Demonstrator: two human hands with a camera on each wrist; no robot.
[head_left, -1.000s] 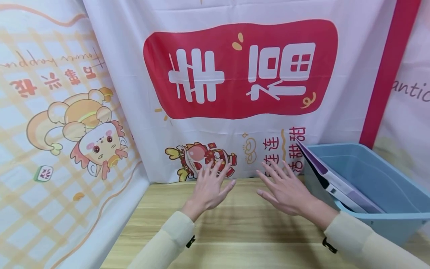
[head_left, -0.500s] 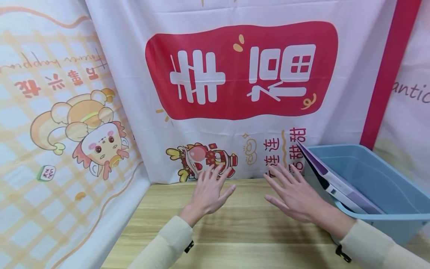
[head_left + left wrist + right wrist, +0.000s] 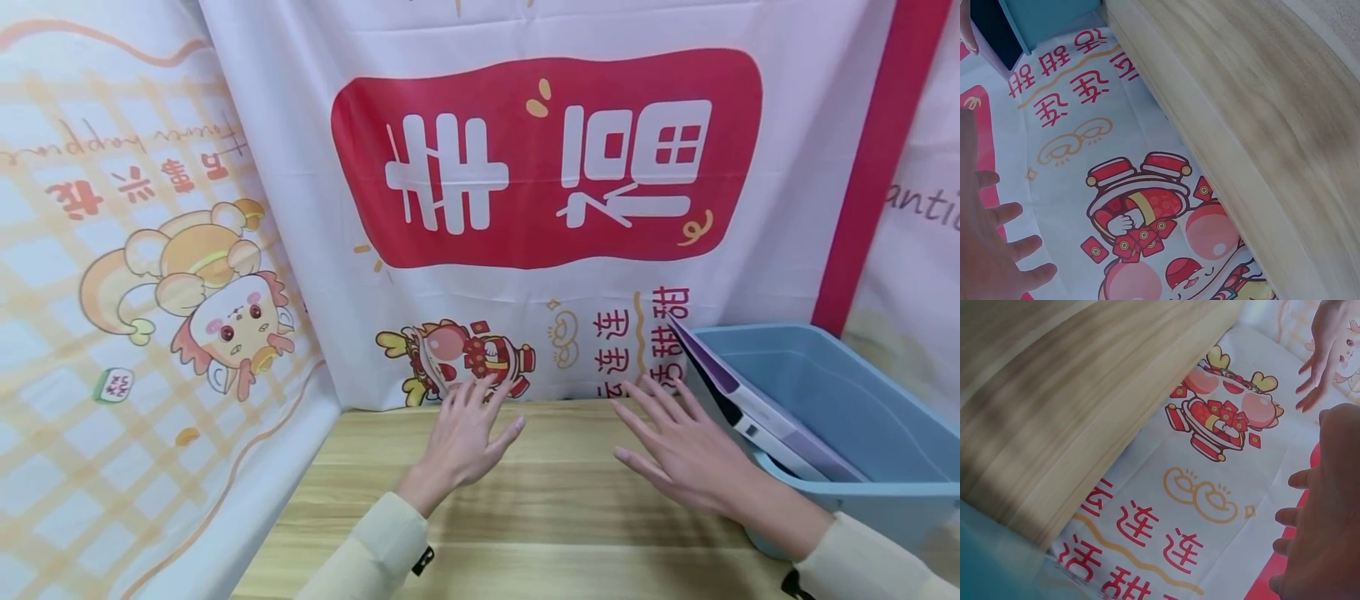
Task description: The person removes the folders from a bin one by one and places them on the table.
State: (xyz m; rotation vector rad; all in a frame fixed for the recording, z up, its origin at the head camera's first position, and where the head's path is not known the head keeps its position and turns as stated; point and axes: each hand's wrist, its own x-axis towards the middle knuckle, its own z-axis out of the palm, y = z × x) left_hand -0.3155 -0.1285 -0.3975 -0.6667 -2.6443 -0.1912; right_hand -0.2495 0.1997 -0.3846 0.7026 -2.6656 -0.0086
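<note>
Both hands hover over a wood-grain table [image 3: 555, 500], palms down with fingers spread and nothing in them. The left hand [image 3: 463, 442] is left of centre, its fingertips overlapping the printed cloth behind in the head view. The right hand [image 3: 693, 450] is nearer the blue bin [image 3: 892, 500] on the right. Leaning in that bin is a flat purple-and-white item [image 3: 780, 421], like a folder or box, its upper corner sticking out past the rim. In the left wrist view the left hand's fingers [image 3: 1019, 250] show at the left edge; the right wrist view has the right hand [image 3: 1329, 506] at its right edge.
A white cloth [image 3: 540, 308] with a red banner print hangs behind the table. Another cloth [image 3: 150, 333] with an orange check and a cartoon dragon covers the left side. The bin takes up the table's right end.
The right hand has moved right and slightly down, closer to the bin. The left hand has stayed nearly in place. The head view has shifted slightly.
</note>
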